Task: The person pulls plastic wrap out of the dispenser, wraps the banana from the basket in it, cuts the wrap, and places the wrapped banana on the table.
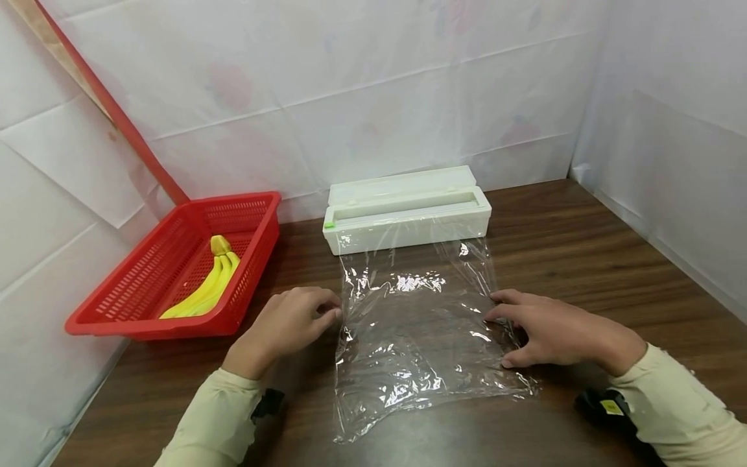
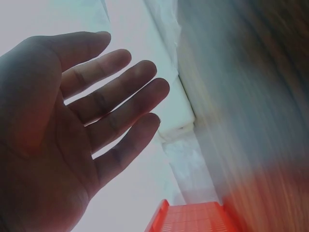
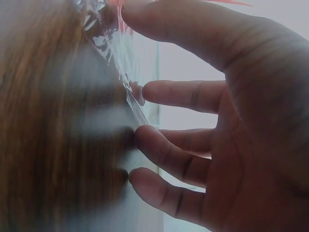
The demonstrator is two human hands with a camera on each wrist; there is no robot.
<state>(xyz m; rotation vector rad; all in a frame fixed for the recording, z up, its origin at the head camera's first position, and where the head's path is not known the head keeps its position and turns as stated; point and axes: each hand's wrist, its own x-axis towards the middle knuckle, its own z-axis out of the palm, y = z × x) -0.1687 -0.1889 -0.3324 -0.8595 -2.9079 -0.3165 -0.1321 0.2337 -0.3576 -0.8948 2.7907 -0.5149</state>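
A sheet of transparent plastic wrap [image 1: 408, 331] lies on the table, wrinkled and shiny. Its far end reaches the front of a white wrap box [image 1: 408, 224], whose lid stands up at the back. Beside the film's left edge is my left hand [image 1: 294, 321]; in the left wrist view its fingers [image 2: 116, 96] are extended and hold nothing. At the film's right edge, my right hand [image 1: 557, 327] has its fingers spread and slightly bent. The right wrist view shows those fingertips [image 3: 149, 137] at the edge of the film, close to the table.
To the left stands a red plastic basket [image 1: 242, 305] with a bunch of yellow bananas [image 1: 213, 285] inside. The dark wooden table [image 1: 589, 259] meets white-sheeted walls [image 1: 373, 84] at the back and sides. A red strip [image 1: 125, 123] runs up the wall behind the basket.
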